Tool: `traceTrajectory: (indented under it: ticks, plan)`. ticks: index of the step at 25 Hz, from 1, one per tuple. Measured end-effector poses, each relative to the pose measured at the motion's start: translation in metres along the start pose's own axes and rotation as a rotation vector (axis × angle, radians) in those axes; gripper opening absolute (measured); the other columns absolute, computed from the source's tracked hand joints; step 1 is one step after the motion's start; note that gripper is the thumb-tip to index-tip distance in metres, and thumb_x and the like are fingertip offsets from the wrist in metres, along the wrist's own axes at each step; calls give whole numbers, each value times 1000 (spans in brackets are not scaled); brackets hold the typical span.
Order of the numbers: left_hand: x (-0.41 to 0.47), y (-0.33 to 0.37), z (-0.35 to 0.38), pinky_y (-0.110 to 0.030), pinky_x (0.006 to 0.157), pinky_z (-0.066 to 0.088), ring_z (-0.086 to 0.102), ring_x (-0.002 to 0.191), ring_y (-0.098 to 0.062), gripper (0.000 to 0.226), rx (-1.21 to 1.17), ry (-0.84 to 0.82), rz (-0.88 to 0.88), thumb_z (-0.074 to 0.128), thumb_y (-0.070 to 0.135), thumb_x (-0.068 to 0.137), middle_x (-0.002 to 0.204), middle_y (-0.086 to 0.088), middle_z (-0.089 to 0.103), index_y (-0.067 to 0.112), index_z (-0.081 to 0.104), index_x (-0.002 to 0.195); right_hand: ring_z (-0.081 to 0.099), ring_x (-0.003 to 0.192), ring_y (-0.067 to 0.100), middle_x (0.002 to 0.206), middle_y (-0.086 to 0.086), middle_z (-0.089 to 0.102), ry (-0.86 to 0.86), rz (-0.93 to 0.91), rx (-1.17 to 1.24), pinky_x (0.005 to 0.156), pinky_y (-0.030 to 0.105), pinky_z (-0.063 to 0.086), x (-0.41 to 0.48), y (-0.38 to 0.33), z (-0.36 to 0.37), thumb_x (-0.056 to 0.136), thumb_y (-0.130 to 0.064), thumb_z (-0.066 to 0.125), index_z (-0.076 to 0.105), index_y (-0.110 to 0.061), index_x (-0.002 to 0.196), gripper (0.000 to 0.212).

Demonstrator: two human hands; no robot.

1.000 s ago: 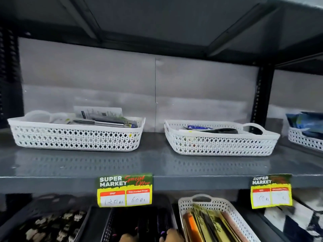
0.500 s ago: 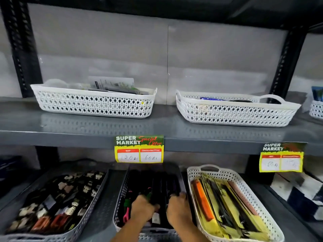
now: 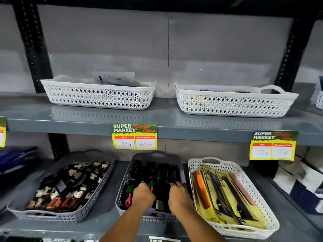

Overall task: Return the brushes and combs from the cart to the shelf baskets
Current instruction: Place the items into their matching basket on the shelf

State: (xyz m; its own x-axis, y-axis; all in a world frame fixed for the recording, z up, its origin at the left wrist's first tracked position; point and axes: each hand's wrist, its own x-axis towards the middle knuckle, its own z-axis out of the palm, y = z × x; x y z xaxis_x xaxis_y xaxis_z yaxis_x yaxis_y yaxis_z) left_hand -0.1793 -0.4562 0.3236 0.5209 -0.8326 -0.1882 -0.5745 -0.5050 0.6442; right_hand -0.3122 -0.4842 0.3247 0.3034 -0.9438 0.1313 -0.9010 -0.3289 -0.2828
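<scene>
Brushes (image 3: 157,173) are lying side by side in the grey basket (image 3: 122,193) at the middle of the lower shelf (image 3: 104,222), bristle ends pointing to the back wall. You are facing a two-level shelf unit. The upper shelf (image 3: 166,117) is carrying two white lattice baskets: the left white basket (image 3: 97,98) is holding flat packets, and the right white basket (image 3: 232,105) is showing only dark items below its rim. On the lower shelf, a grey tray of hair clips (image 3: 66,186) is sitting left of the brush basket, and a white basket of packaged combs (image 3: 229,196) is sitting just beside it on the right, tilted outward. Two yellow price tags are hanging from the upper shelf edge: the centre tag (image 3: 134,136) is reading 120 and 60, and the right tag (image 3: 273,145) is too blurred to read.

You are reaching both hands into the brush basket. Your left hand (image 3: 142,195) is curling closed around brush handles with pink and green grips (image 3: 130,191). Your right hand (image 3: 180,196) is curling closed over the black brush handles at the basket's right side; its fingertips are hidden, so the exact grip cannot be told.
</scene>
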Motion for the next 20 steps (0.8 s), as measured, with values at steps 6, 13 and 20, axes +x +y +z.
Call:
traceTrajectory:
  ticks: [6, 13, 20]
  plan:
    - [-31, -4, -16, -41, 87, 51, 60, 106, -38, 28, 21, 268, 145, 53, 25, 88, 113, -18, 65, 10, 64, 108, 37, 136, 28, 148, 12, 41, 122, -165, 35, 112, 34, 35, -10, -2, -25, 84, -8, 54, 46, -8, 137, 53]
    - [-88, -66, -69, -45, 112, 28, 35, 134, -38, 49, 349, 629, 174, 34, 25, 95, 143, -21, 44, 3, 44, 137, 21, 145, 26, 156, 7, 31, 174, -379, 37, 115, 42, 22, -31, -55, -18, 97, -22, 37, 36, -11, 144, 48]
    - [-180, -176, -116, -45, 118, 19, 19, 144, -38, 57, 402, 741, -149, 33, 28, 96, 157, -22, 23, 6, 25, 148, 21, 145, 25, 155, 5, 32, 94, -680, 78, 115, 49, 20, -95, -147, 25, 97, -27, 36, 35, -14, 144, 48]
